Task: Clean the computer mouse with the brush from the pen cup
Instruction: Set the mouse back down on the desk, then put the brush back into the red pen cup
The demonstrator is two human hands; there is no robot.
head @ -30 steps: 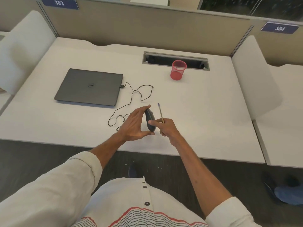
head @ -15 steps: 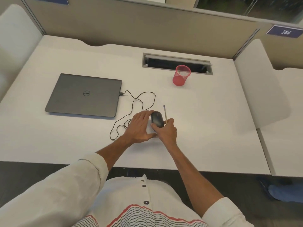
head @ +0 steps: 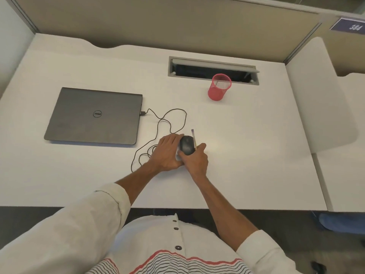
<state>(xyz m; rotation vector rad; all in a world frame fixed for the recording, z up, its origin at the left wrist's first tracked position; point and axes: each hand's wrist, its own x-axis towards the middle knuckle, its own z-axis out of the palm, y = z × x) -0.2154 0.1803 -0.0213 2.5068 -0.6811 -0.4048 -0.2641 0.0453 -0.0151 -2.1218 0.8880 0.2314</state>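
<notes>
Mouse (head: pixel 186 145) sitting centre frame on the desk (head: pixel 256 155) — judging it light, hard-shelled, apt to slide | left hand (head: pixel 167 153) cupping its left flank, the best hold | right hand (head: pixel 195 161) gripping the thin, stiff brush (head: pixel 194 138) — bracing the mouse's near end.

Only the far end of the brush (head: pixel 193 137) shows beyond your right hand (head: pixel 196 161); the rest of its shaft is buried in that grip, and the tip is too small to tell its bristles. Your left hand (head: pixel 167 153) covers the left flank of the mouse (head: pixel 186 145) and your right its near end, so where the cable (head: pixel 185 119) meets it is hidden.
</notes>
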